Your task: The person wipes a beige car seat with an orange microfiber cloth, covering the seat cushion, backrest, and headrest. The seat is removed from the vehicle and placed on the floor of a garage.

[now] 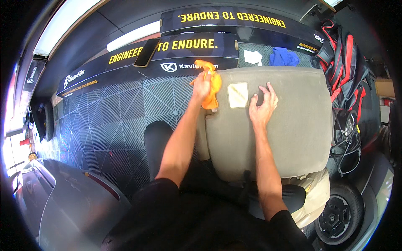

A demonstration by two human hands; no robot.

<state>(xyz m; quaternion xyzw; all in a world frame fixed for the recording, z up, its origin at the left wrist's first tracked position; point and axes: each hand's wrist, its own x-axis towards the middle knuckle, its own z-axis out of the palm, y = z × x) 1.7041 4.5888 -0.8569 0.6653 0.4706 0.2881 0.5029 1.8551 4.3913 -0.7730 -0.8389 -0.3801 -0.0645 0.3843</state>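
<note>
An orange cloth [212,91] is bunched in my left hand [202,85], whose fingers close round it at the left edge of a beige car seat [293,129]. The cloth hangs down along the seat's side. My right hand [263,106] rests on or just over the seat's flat panel, fingers spread and curved, with nothing in it. Between my two hands a cream-coloured label [238,95] lies on the panel. Whether my right fingertips touch the fabric I cannot tell.
Two long black boxes [201,48] lie beyond the seat, a phone [147,53] on the nearer one. A blue cloth [284,57] and a white cloth [253,57] are behind the seat. Black-and-red bags [345,62] and a wheel [340,213] stand right; a grey car panel [71,205] is lower left.
</note>
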